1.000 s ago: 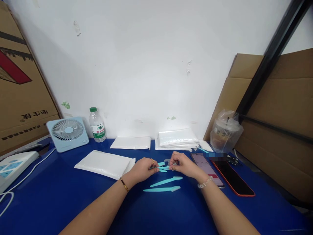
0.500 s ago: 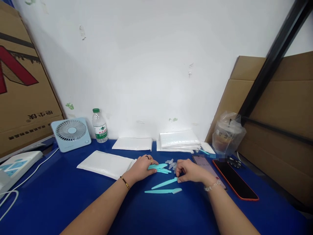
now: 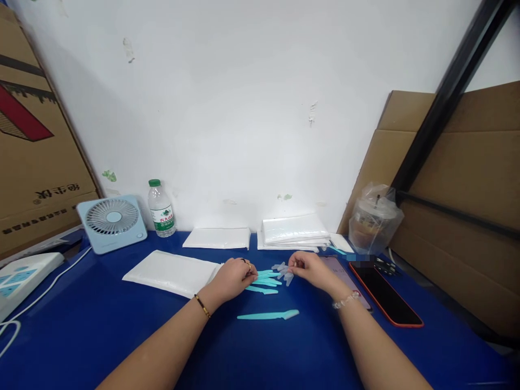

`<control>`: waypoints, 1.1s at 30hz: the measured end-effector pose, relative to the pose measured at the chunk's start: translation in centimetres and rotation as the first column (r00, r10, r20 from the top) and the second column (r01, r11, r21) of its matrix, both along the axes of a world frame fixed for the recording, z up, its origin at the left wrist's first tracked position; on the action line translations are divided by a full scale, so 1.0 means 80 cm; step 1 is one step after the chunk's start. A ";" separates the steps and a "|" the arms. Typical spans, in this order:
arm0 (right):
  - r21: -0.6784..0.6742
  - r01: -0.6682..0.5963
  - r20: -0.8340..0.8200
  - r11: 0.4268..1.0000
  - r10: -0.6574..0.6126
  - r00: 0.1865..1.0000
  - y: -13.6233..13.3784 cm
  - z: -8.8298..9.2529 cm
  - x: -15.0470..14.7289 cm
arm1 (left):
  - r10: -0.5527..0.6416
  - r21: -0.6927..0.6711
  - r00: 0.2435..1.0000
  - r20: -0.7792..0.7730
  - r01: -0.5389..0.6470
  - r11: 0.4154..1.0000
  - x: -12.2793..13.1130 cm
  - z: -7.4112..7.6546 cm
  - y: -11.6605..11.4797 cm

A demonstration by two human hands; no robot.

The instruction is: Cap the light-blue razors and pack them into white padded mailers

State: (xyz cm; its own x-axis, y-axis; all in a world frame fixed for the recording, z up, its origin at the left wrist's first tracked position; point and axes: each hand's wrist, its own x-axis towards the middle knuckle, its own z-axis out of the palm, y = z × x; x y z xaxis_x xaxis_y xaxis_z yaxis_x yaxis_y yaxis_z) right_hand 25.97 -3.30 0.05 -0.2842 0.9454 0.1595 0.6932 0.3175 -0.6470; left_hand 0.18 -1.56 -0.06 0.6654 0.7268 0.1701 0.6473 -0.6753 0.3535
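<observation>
Fingers bent in a pinch, my left hand point(image 3: 232, 279) is at the left end of a fanned pile of turquoise eyebrow razors point(image 3: 268, 277). It closes on the handle of one eyebrow razor point(image 3: 266, 291), whose head points right; the grip itself is partly hidden. My right hand point(image 3: 307, 266) pinches at the edge of several small clear blade caps point(image 3: 281, 267), its fingertips on one cap point(image 3: 288, 278). Closer to me, a single eyebrow razor point(image 3: 268, 315) lies flat on the blue table point(image 3: 260, 357), touched by neither hand.
A white padded mailer point(image 3: 170, 272) lies beside my left hand. Further white mailers point(image 3: 216, 237) and a stack point(image 3: 294, 230) rest by the wall. Two phones point(image 3: 385, 295) and a bagged drink cup point(image 3: 374, 222) stand right; a bottle point(image 3: 161, 211) and fan point(image 3: 112, 223) left.
My right hand has left the razor it touched and moved up to the clear caps. That razor has shifted left to my left hand, which has drawn back slightly from the pile.
</observation>
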 end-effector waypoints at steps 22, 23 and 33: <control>-0.103 -0.247 -0.078 0.963 0.240 0.968 -0.029 0.016 -0.025 | -0.122 -0.217 0.988 0.093 0.140 0.966 0.005 0.012 -0.021; -0.094 -0.224 -0.123 0.970 0.212 0.969 -0.028 0.018 -0.023 | -0.114 -0.228 0.988 0.100 0.134 0.964 0.004 0.011 -0.019; -0.013 0.089 -0.548 0.996 -0.081 0.833 -0.005 0.015 0.000 | 0.088 -0.155 0.948 0.306 -0.041 0.987 -0.004 0.010 -0.001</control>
State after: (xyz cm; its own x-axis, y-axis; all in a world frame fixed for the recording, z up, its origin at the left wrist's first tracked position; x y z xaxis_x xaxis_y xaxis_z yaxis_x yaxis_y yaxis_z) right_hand 26.00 -3.71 1.25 -0.0657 0.9588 0.2764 0.2520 0.2839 -0.9251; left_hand -0.14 -1.60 0.75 0.5471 0.7986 0.2508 0.5296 -0.5623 0.6351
